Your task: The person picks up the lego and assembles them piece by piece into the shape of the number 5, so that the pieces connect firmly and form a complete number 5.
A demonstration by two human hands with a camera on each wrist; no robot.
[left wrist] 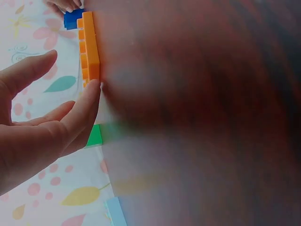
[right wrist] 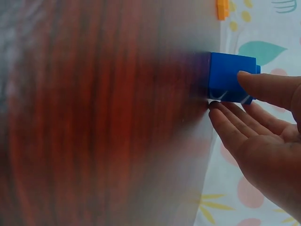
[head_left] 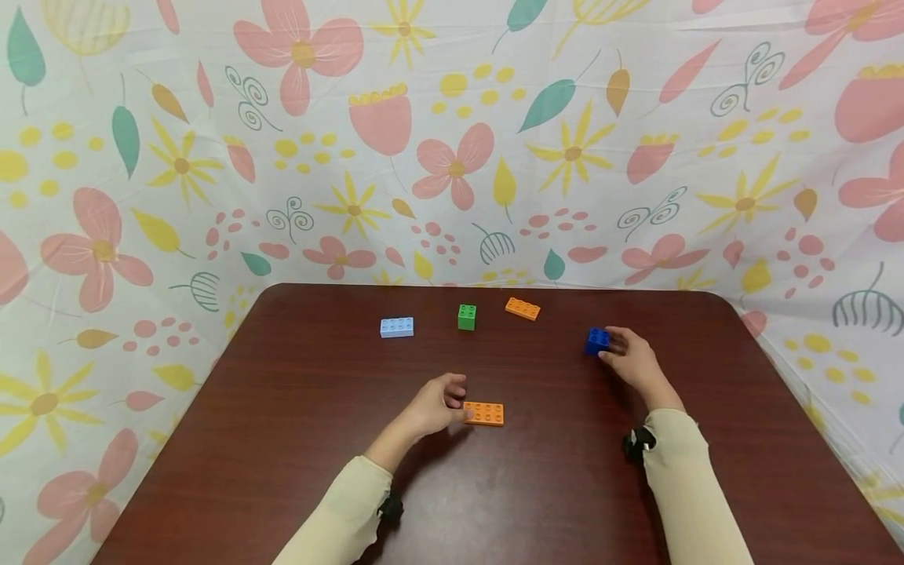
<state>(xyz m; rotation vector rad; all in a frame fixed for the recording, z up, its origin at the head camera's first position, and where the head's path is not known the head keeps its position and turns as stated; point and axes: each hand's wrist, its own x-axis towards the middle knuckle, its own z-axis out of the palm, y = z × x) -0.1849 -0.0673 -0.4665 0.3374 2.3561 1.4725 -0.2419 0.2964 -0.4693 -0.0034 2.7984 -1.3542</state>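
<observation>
In the head view my left hand (head_left: 433,406) reaches to the left end of a flat orange building brick (head_left: 484,414) on the table. The left wrist view has one fingertip right at that brick's end, with the thumb spread apart from it. My right hand (head_left: 636,362) is at the right side of a blue block-shaped brick (head_left: 596,340), thumb toward the near side and fingers toward the far side. In the right wrist view the thumb (right wrist: 268,89) overlaps the blue brick's face, and the other fingers extend rather straight along it.
Along the back of the dark wooden table (head_left: 297,439) lie a light blue brick (head_left: 397,327), a green brick (head_left: 467,317) and a second flat orange brick (head_left: 523,309). A flower-patterned cloth (head_left: 452,102) hangs behind the table's far edge.
</observation>
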